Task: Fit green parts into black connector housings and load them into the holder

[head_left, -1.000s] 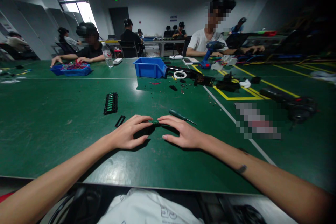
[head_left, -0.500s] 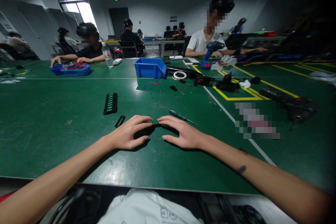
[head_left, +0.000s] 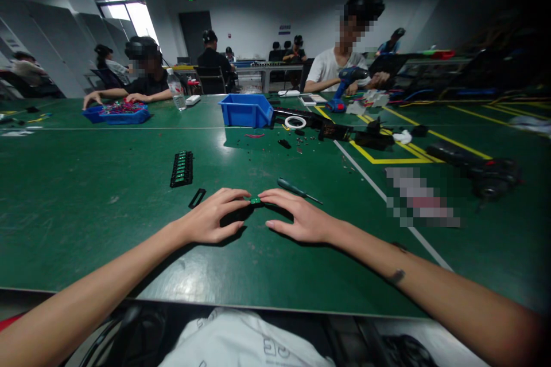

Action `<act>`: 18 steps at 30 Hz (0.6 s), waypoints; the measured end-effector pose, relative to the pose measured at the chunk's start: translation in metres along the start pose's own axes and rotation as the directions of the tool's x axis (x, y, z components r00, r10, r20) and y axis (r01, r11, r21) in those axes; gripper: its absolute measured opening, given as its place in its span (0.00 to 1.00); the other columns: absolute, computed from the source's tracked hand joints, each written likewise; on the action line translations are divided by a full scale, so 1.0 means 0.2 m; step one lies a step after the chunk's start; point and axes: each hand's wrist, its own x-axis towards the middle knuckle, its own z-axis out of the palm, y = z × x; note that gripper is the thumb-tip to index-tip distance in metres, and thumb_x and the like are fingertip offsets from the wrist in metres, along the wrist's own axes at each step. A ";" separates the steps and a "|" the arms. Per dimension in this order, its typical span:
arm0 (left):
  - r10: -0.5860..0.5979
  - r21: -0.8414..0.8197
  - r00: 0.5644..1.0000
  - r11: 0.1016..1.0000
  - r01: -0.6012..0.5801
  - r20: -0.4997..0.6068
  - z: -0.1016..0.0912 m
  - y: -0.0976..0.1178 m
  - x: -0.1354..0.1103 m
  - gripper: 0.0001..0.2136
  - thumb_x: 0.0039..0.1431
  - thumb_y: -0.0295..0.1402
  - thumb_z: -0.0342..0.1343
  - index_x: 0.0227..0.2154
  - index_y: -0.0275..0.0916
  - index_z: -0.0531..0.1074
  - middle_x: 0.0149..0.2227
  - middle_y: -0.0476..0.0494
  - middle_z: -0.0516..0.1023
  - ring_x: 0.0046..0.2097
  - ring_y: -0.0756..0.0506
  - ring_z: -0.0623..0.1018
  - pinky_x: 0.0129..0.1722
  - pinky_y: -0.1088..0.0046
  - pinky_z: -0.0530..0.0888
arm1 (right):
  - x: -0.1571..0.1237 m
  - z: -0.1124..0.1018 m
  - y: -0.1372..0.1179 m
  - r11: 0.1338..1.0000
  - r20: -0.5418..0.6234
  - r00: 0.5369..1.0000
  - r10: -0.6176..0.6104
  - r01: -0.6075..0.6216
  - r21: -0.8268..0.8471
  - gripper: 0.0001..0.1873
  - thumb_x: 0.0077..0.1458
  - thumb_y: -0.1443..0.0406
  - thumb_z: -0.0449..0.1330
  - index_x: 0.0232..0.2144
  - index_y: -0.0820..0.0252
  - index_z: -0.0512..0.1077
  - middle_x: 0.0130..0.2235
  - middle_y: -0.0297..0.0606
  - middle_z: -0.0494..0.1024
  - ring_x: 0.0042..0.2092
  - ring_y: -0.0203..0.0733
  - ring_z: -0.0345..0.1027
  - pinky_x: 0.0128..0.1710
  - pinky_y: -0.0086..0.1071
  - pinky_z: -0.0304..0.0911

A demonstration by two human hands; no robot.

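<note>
My left hand point(head_left: 214, 218) and my right hand point(head_left: 297, 217) rest on the green table point(head_left: 107, 195), fingertips meeting in front of me. Between them sits a small green part point(head_left: 255, 200), which both hands pinch at its ends. A dark piece lies under my left fingers, mostly hidden. A screwdriver point(head_left: 297, 190) with a dark green handle lies just beyond my right hand. A small black frame point(head_left: 197, 198) lies left of my left hand. Farther left sits a black strip of green parts point(head_left: 182, 168).
A blue bin point(head_left: 246, 110) stands mid-table with a white tape ring point(head_left: 295, 123) and black parts beside it. A person in white holds a blue drill point(head_left: 344, 85) across the table. Another person sits at a blue tray point(head_left: 120, 113) far left. Yellow and white lines mark the table's right.
My hands stay where they were. The person in white across the table has drawn an arm back toward the drill.
</note>
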 end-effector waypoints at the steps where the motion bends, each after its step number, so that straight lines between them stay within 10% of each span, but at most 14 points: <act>1: -0.004 0.002 1.000 1.000 0.004 0.001 0.00 0.00 0.00 0.25 0.66 0.35 0.57 0.64 0.37 0.65 0.65 0.29 0.67 0.64 0.35 0.69 0.63 0.52 0.70 | 0.00 0.00 0.00 1.000 -0.001 1.000 -0.002 0.002 0.000 0.27 0.65 0.58 0.62 0.62 0.59 0.66 0.63 0.50 0.69 0.65 0.50 0.64 0.66 0.48 0.61; 18: -0.010 0.006 1.000 1.000 0.010 0.005 0.01 -0.01 0.00 0.25 0.66 0.36 0.56 0.65 0.39 0.65 0.65 0.30 0.67 0.64 0.34 0.69 0.63 0.50 0.69 | 0.00 0.00 0.01 1.000 0.010 1.000 -0.001 0.001 -0.003 0.28 0.64 0.57 0.62 0.63 0.57 0.66 0.64 0.50 0.68 0.65 0.51 0.63 0.66 0.49 0.61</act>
